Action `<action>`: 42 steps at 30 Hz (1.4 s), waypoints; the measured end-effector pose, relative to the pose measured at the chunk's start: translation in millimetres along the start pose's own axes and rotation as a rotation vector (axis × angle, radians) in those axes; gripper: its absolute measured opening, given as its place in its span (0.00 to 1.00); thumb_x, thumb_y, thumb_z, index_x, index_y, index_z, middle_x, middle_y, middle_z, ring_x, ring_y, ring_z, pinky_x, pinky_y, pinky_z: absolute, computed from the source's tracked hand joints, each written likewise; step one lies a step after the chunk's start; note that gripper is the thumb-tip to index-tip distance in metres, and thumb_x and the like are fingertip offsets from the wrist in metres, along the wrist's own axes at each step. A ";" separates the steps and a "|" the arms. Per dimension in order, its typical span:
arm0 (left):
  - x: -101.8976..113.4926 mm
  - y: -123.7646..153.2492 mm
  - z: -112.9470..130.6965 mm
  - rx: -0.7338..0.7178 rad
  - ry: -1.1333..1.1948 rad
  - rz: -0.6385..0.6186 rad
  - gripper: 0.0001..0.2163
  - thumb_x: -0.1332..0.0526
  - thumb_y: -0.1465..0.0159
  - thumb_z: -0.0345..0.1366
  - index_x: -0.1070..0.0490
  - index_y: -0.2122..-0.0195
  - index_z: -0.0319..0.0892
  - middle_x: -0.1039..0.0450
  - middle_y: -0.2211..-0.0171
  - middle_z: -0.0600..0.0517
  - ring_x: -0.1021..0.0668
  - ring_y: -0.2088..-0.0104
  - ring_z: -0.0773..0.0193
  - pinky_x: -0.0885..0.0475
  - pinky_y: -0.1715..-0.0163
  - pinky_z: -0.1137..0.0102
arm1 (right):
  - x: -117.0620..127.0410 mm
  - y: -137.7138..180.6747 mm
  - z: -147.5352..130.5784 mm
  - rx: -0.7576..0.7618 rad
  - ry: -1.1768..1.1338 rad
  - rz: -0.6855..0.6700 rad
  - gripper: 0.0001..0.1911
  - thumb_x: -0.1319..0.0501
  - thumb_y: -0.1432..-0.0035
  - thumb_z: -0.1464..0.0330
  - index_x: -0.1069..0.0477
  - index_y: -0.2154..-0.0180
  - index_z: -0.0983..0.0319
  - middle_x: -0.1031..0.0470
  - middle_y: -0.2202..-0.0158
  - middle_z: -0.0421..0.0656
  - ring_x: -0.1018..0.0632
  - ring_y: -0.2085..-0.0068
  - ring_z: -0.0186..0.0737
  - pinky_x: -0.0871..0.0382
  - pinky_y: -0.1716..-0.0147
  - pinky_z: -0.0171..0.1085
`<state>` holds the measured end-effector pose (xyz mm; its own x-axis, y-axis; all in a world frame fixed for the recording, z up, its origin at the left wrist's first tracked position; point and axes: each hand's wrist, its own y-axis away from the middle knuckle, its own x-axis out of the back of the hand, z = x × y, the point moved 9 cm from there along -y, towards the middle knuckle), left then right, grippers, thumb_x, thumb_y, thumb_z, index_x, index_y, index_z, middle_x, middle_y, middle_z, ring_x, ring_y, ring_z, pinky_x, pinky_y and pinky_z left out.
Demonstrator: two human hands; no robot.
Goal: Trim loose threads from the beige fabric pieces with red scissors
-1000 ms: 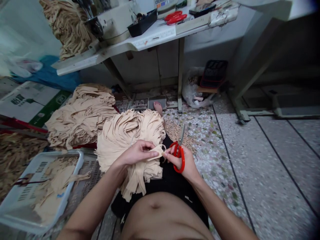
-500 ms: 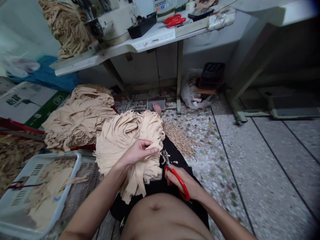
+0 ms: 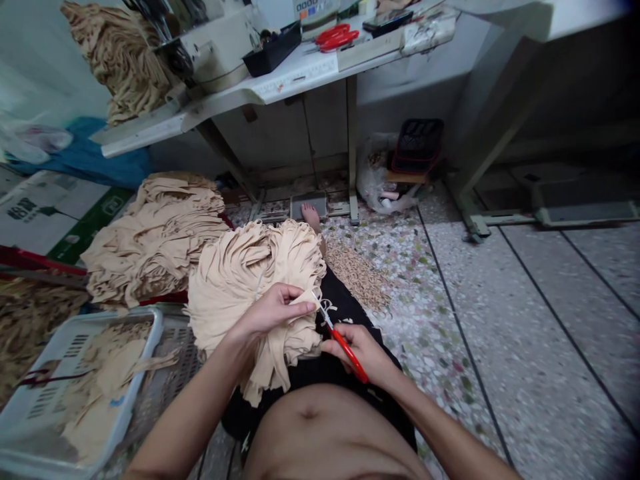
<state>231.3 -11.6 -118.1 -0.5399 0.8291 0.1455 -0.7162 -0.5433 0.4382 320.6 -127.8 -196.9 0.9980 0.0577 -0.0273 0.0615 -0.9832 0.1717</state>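
Observation:
A thick bundle of beige fabric pieces (image 3: pixel 235 273) lies across my lap on black trousers. My left hand (image 3: pixel 277 310) pinches the edge of one beige piece between thumb and fingers, at the bundle's right side. In my right hand (image 3: pixel 357 347) are red-handled scissors (image 3: pixel 349 353), their blades pointing up and left. The blade tips meet the fabric edge just beside my left thumb. Small beige snippets cling to the trousers near the blades.
More beige fabric (image 3: pixel 155 233) is heaped at the left, behind a white plastic basket (image 3: pixel 155 333) holding fabric pieces. A heap of trimmings (image 3: pixel 357 277) covers the floor. Ahead, a sewing table (image 3: pixel 310 70) carries another pair of red scissors (image 3: pixel 337 38) and a black tray (image 3: pixel 273 50).
The scissors have moved up and left, from beside the bundle to the fabric edge at my left thumb, and their handles have come closer together. My left hand keeps its pinch.

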 end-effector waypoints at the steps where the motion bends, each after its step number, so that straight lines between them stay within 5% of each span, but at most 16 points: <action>1: -0.4 0.0 -0.5 0.000 -0.002 -0.006 0.19 0.28 0.42 0.48 0.25 0.70 0.34 0.39 0.79 0.56 0.40 0.79 0.73 0.47 0.79 0.76 | 0.3 1.0 6.6 -0.037 -0.019 0.012 0.26 0.36 0.40 0.46 0.38 0.74 0.59 0.36 0.82 0.34 0.35 0.80 0.33 0.46 0.81 0.32; 5: -4.1 1.8 1.6 -0.016 -0.045 -0.045 0.19 0.30 0.39 0.49 0.24 0.69 0.34 0.36 0.77 0.55 0.39 0.77 0.72 0.47 0.78 0.75 | 4.3 8.8 16.4 -0.038 -0.002 0.038 0.27 0.36 0.40 0.45 0.39 0.74 0.59 0.36 0.80 0.35 0.35 0.78 0.33 0.46 0.79 0.32; 11: -13.6 3.8 8.7 -0.052 -0.145 -0.105 0.18 0.32 0.38 0.48 0.22 0.68 0.34 0.32 0.75 0.54 0.35 0.75 0.69 0.41 0.74 0.75 | -2.8 17.8 -4.8 0.139 0.072 -0.097 0.24 0.47 0.30 0.48 0.36 0.68 0.59 0.31 0.72 0.37 0.34 0.72 0.34 0.40 0.71 0.32; 18: -30.9 4.3 11.7 -0.024 -0.178 -0.227 0.16 0.33 0.37 0.46 0.20 0.63 0.34 0.25 0.71 0.50 0.30 0.72 0.66 0.36 0.70 0.74 | -3.5 10.9 -13.4 0.142 0.036 -0.046 0.22 0.39 0.35 0.48 0.36 0.68 0.60 0.36 0.72 0.36 0.37 0.71 0.34 0.43 0.72 0.32; 23: -31.9 2.8 9.4 -0.025 -0.192 -0.236 0.17 0.33 0.37 0.46 0.20 0.64 0.34 0.25 0.71 0.50 0.30 0.72 0.67 0.36 0.71 0.74 | 1.2 9.9 6.0 0.025 0.004 0.080 0.28 0.33 0.43 0.47 0.40 0.76 0.60 0.41 0.79 0.34 0.41 0.75 0.32 0.48 0.77 0.33; 32: -16.6 22.2 26.1 -0.141 -0.274 -0.164 0.12 0.32 0.37 0.43 0.20 0.66 0.37 0.24 0.68 0.50 0.27 0.69 0.66 0.33 0.67 0.74 | -0.2 13.8 36.0 -0.028 -0.103 0.158 0.28 0.30 0.48 0.47 0.39 0.77 0.59 0.38 0.81 0.34 0.39 0.78 0.32 0.48 0.80 0.32; 37: -9.7 20.7 0.5 -0.085 -0.155 -0.079 0.13 0.32 0.37 0.44 0.20 0.64 0.36 0.25 0.69 0.51 0.28 0.70 0.67 0.34 0.69 0.75 | -15.1 10.7 10.1 0.009 -0.220 -0.016 0.27 0.37 0.40 0.44 0.38 0.72 0.59 0.34 0.79 0.36 0.35 0.78 0.33 0.44 0.79 0.32; 42: -8.1 16.0 -5.2 -0.069 -0.032 -0.005 0.15 0.30 0.38 0.44 0.20 0.63 0.34 0.22 0.68 0.49 0.26 0.69 0.66 0.33 0.67 0.75 | -14.3 7.5 -15.5 0.168 -0.075 -0.041 0.24 0.43 0.33 0.47 0.33 0.69 0.61 0.30 0.73 0.39 0.32 0.72 0.36 0.38 0.71 0.33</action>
<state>222.0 -27.7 -116.9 -0.5229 0.8348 0.1720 -0.7480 -0.5462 0.3769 307.1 -133.3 -180.0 0.9903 0.0912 -0.1052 0.0920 -0.9958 0.0026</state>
